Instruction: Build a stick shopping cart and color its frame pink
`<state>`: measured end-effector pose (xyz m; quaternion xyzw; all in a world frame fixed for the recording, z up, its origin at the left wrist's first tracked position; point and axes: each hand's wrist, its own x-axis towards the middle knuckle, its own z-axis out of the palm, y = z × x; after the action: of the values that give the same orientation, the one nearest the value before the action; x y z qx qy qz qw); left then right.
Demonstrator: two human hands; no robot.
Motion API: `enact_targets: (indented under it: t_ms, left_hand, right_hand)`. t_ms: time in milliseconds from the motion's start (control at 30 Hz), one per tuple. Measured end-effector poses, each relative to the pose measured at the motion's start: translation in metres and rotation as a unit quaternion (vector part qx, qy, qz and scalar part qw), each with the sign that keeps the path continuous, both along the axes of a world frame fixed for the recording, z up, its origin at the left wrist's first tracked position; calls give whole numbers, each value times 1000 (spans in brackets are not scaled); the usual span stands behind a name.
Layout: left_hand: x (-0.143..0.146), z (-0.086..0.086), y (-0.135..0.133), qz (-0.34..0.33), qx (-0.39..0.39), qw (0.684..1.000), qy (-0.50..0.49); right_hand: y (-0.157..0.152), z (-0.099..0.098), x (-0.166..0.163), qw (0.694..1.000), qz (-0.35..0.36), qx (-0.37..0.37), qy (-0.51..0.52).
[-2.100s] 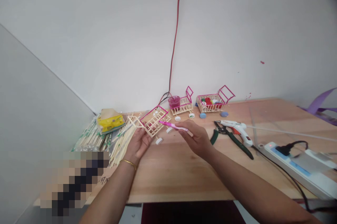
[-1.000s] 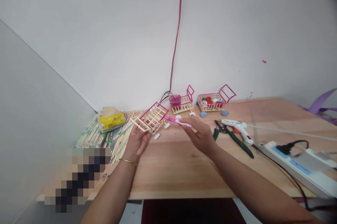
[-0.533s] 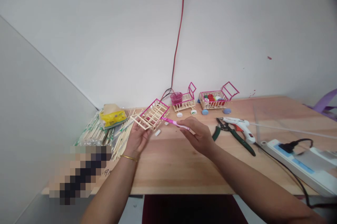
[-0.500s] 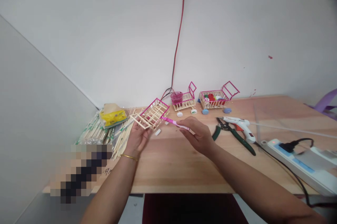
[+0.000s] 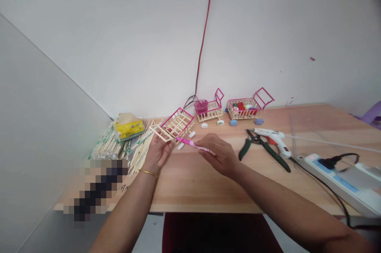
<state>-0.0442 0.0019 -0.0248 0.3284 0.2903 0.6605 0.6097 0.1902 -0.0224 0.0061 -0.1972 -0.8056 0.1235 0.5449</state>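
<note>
A small cart made of thin wooden sticks [image 5: 177, 124] is tilted in my left hand [image 5: 159, 150], whose fingers grip it from below. Its top rim is pink along the far and right sides, while the near end and the handle frame are bare wood. My right hand [image 5: 218, 154] pinches a slim pink-and-white brush [image 5: 195, 144], shaped like a toothbrush. The pink brush head meets the near corner of the cart's rim. White caps [image 5: 192, 134] show beneath the cart as wheels.
Behind stand a pink paint cup [image 5: 201, 106], a second stick cart [image 5: 210, 115] and a cart holding paint pots [image 5: 245, 109]. Pliers [image 5: 264, 150], a glue gun [image 5: 272, 137] and a power strip [image 5: 333, 175] lie right. Sticks [image 5: 104, 144] and a yellow packet [image 5: 129, 128] lie left.
The brush head has moved left and toward me along the cart's rim, to its near corner. My left hand still holds the cart tilted. The whole view has shifted slightly.
</note>
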Motion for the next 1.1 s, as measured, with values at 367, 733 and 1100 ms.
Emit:
enact_targets:
  t_ms: [367, 733, 1100]
  left_hand:
    - [-1, -1, 0, 9, 30, 999, 9]
    - [-6, 8, -5, 102, 96, 982, 129]
    - [-13, -1, -3, 93, 157, 958, 223]
  right_hand:
    - [8, 0, 12, 998, -61, -31, 3]
    - [7, -1, 10, 999, -28, -23, -23]
    - [23, 0, 24, 990, -137, -21, -21]
